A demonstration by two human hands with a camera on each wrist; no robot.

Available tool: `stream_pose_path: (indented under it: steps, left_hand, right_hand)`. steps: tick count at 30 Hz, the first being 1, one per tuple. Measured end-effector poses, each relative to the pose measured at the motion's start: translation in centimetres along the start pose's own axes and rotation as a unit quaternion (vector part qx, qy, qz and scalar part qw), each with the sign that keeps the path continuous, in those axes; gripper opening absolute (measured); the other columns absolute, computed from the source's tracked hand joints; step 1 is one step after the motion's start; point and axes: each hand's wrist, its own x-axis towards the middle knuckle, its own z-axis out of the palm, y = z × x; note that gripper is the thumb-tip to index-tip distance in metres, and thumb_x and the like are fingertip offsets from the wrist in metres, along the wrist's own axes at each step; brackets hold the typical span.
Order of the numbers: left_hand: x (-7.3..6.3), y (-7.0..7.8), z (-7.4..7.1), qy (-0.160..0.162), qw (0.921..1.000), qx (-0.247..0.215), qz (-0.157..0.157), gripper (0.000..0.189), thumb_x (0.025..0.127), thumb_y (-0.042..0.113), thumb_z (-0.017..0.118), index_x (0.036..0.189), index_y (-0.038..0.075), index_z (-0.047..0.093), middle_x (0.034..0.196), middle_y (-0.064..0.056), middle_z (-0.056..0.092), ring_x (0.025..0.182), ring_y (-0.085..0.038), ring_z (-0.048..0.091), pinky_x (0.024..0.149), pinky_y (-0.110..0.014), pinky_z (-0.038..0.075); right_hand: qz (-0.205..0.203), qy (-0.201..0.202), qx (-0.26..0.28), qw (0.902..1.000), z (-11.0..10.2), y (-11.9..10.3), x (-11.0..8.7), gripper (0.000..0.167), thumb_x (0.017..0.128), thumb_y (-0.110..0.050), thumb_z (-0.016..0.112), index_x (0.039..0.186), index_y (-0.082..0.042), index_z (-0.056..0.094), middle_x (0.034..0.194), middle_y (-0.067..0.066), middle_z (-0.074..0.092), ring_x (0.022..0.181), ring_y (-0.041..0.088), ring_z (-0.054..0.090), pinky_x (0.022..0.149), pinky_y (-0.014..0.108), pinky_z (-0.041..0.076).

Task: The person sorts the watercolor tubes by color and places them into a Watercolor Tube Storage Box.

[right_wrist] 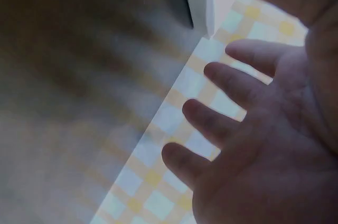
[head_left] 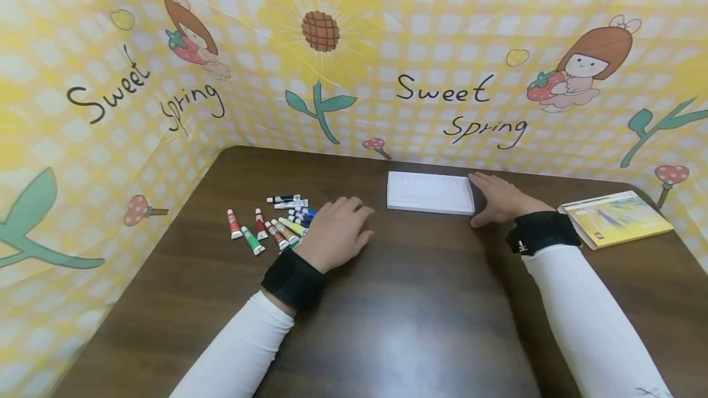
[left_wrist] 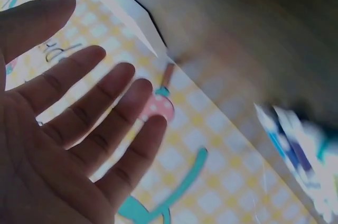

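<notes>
In the head view a shallow white plastic tray [head_left: 430, 193] lies near the back edge of the table. At its right end is my right hand [head_left: 500, 198], thumb and fingers spread, with fingertips close to the tray's side. My left hand [head_left: 337, 232] hovers palm down between the tray and a loose group of small paint tubes, holding nothing. Among the tubes are a red one [head_left: 233, 224], a green one [head_left: 252, 241] and a black one [head_left: 283, 199]. Some tubes are partly hidden behind my left hand. Both wrist views show straight, separated fingers and bare palms.
A flat yellow box [head_left: 619, 220] with a printed picture lies at the right of the brown table [head_left: 387, 312]. A yellow checked cloth [head_left: 442, 35] with flowers and lettering hangs along the table's back and left edges.
</notes>
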Motion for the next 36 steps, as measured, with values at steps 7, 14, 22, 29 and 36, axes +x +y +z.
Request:
stream_pose_path:
  steps: [7, 14, 22, 29, 36]
  left_hand:
    - [-1.9, -4.5, -1.8, 0.016, 0.9998, 0.01, 0.002, 0.028, 0.097, 0.016, 0.075, 0.122, 0.005, 0.074, 0.116, -0.013, 0.074, 0.106, -0.032, 0.071, 0.09, -0.046, 0.06]
    - [-4.1, -8.7, -4.2, 0.007, 0.9981, -0.035, -0.051, 0.024, 0.096, 0.006, 0.07, 0.12, 0.003, 0.074, 0.116, -0.014, 0.075, 0.103, -0.031, 0.073, 0.08, -0.047, 0.061]
    - [-6.3, -11.9, -4.9, -0.013, 0.9948, -0.044, -0.091, 0.025, 0.098, 0.008, 0.071, 0.122, 0.002, 0.073, 0.116, -0.015, 0.074, 0.101, -0.032, 0.073, 0.08, -0.048, 0.06]
    - [-6.8, -12.9, -4.3, -0.02, 0.9938, -0.049, -0.097, 0.024, 0.098, 0.007, 0.071, 0.122, 0.002, 0.072, 0.118, -0.016, 0.074, 0.108, -0.035, 0.072, 0.086, -0.051, 0.06]
    - [-4.7, -12.3, -3.2, -0.039, 0.997, -0.04, -0.054, 0.024, 0.099, 0.006, 0.067, 0.122, 0.004, 0.075, 0.12, -0.014, 0.074, 0.112, -0.032, 0.071, 0.09, -0.049, 0.059]
  right_hand:
    - [0.016, -0.054, 0.055, 0.9969, -0.6, -0.1, 2.0, 0.115, 0.081, -0.016, 0.089, 0.166, 0.004, 0.014, 0.17, 0.036, 0.015, 0.157, 0.056, 0.014, 0.126, 0.07, 0.014]
    - [0.026, -0.056, 0.059, 0.9964, -1.2, -0.9, 2.5, 0.113, 0.079, -0.012, 0.089, 0.166, 0.003, 0.018, 0.171, 0.033, 0.015, 0.158, 0.054, 0.013, 0.126, 0.07, 0.012]
    - [0.016, -0.052, 0.008, 0.9985, -1.3, -0.6, 2.8, 0.106, 0.078, -0.015, 0.091, 0.161, 0.007, 0.028, 0.167, 0.036, 0.025, 0.153, 0.057, 0.023, 0.124, 0.071, 0.019]
    - [0.017, -0.042, -0.021, 0.9988, -1.4, -1.0, 3.0, 0.102, 0.074, -0.018, 0.094, 0.155, 0.009, 0.038, 0.157, 0.037, 0.039, 0.142, 0.055, 0.039, 0.121, 0.069, 0.029]
    - [0.011, -0.034, -0.039, 0.9986, -1.5, -2.0, 2.9, 0.098, 0.07, -0.015, 0.096, 0.15, 0.01, 0.045, 0.15, 0.037, 0.046, 0.134, 0.051, 0.047, 0.117, 0.066, 0.037]
